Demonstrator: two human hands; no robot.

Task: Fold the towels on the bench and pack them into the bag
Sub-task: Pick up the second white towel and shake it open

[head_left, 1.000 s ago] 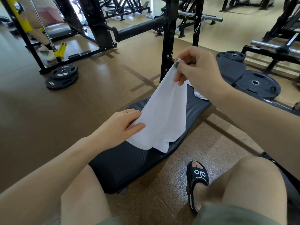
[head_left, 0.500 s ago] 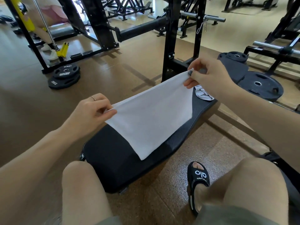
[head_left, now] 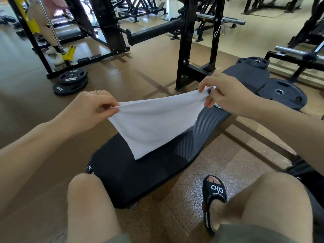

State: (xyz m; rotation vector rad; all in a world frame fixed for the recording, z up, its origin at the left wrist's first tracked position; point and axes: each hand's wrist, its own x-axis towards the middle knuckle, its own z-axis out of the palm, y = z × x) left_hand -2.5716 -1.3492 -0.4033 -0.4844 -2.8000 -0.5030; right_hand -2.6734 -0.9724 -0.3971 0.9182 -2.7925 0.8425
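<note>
Raised level now, both hands stretch towel above bench

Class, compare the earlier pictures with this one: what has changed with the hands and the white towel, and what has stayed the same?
The left hand rose from low beside the bench and now pinches a corner; the right hand came lower. The white towel, earlier hanging steeply, is now stretched almost level between both hands. The right hand kept its pinch; the bench and weight plates stayed put.
</note>
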